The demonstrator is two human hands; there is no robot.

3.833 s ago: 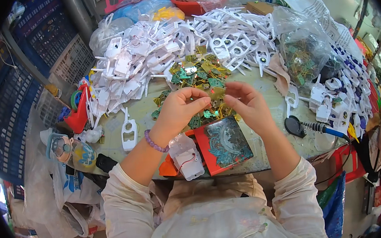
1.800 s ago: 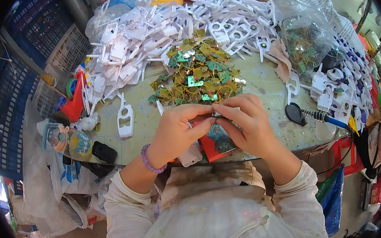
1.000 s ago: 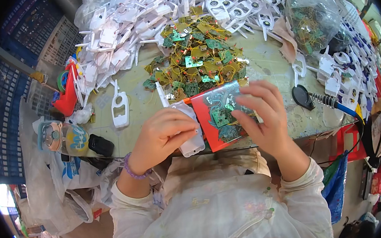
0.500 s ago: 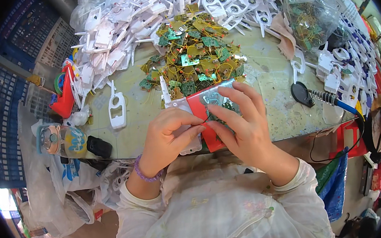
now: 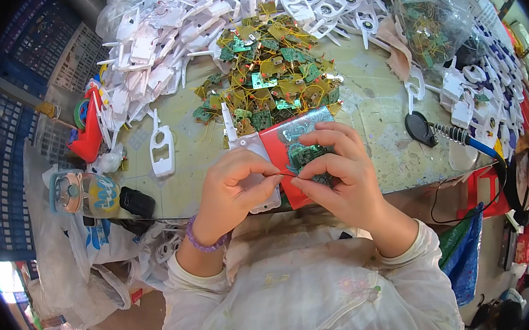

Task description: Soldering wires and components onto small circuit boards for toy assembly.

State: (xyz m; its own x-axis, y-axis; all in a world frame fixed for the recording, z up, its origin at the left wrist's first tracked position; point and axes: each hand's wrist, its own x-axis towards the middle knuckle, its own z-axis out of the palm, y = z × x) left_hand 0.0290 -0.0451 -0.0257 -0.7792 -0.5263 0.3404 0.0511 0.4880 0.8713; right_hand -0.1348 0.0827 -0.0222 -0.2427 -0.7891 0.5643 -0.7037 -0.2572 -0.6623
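Note:
Both hands meet over the near middle of the table, fingertips almost touching. My left hand, with a purple bead bracelet at its wrist, pinches one end of a short thin wire. The wire's other end is between the thumb and index finger of my right hand. Below them lies a red and grey-blue sheet, with a green circuit board on it, partly hidden by my right hand. A white plastic casing with a long prong lies under my left hand, partly covered.
Circuit boards with yellow wires are heaped ahead, before piled white casings. One casing lies alone at left, near a clear bottle and black object. At right, a blue-handled soldering iron rests in a coiled holder.
My right index finger and thumb have come together on the wire, and the hand has lowered slightly, uncovering more of the circuit board. My left hand has hardly moved.

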